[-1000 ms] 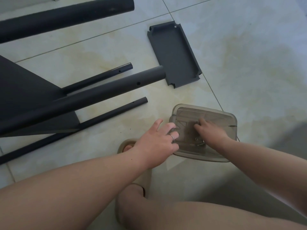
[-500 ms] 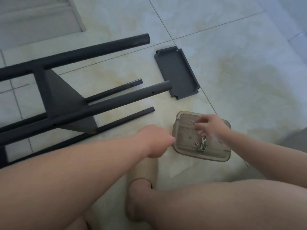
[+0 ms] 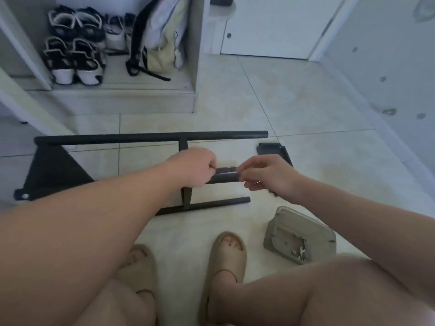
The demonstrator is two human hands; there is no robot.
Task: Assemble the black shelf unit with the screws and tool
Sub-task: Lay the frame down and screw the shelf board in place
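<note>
We crouch over the black frame [image 3: 150, 137], which lies flat on the tiled floor [image 3: 294, 109] with its tubes running left to right and their open ends pointing to our right. Both hands meet over the middle tubes, close together but not touching. The left hand [image 3: 195, 169] is curled into a fist, knuckles up, and looks to be gripping the thin tube [image 3: 226, 170] that comes out from under its fingers. The fingers themselves are hidden, so that is our reading. The right hand [image 3: 266, 175] sits at the tube's free end, thumb and fingertips pinched on a small bright thing we take for a screw [image 3: 257, 182]; it is too small to be sure.

What the next move turns on is this: the thin tube's long axis lies across us, level with the floor, and a dark spot near its right end may be a hole. The right hand is the nearer one to that end, while the left steadies the tube further along. We judge the screw must go in crosswise to the tube, so the hole has to face the fingers first.

The small shelf tray [image 3: 270, 148] lies just beyond the right hand. The clear container [image 3: 282, 231] with spare screws sits on the floor by our right knee, within easy reach.
</note>
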